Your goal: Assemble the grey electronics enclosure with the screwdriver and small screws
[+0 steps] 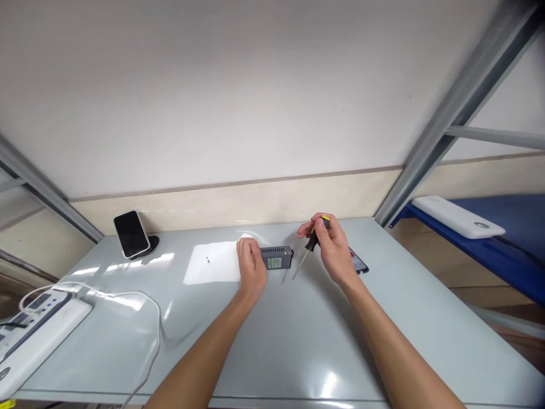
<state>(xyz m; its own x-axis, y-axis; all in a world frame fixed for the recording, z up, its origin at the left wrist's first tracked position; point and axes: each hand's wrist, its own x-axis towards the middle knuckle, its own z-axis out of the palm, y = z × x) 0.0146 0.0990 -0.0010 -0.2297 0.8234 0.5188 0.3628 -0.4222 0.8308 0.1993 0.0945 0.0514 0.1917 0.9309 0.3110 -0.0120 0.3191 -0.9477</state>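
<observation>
Dark grey box (279, 259) with slotted vents and a greenish label at mid-table, just right of a white paper sheet (213, 266) bearing a few small dark bits (208, 260); left hand (251, 267) grasps its left end. Right hand (334, 247) grips a black-and-yellow screwdriver (312, 243), shaft slanting down near the box's right end. Farther out: a flat phone (360, 263) partly behind the right wrist, an upright phone (130, 234) back left, a white power strip (55, 335) front left.

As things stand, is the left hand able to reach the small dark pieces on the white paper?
Probably yes: only white paper seems to lie between the left hand and the small dark pieces, though that hand would likely need to release the grey device first.
</observation>
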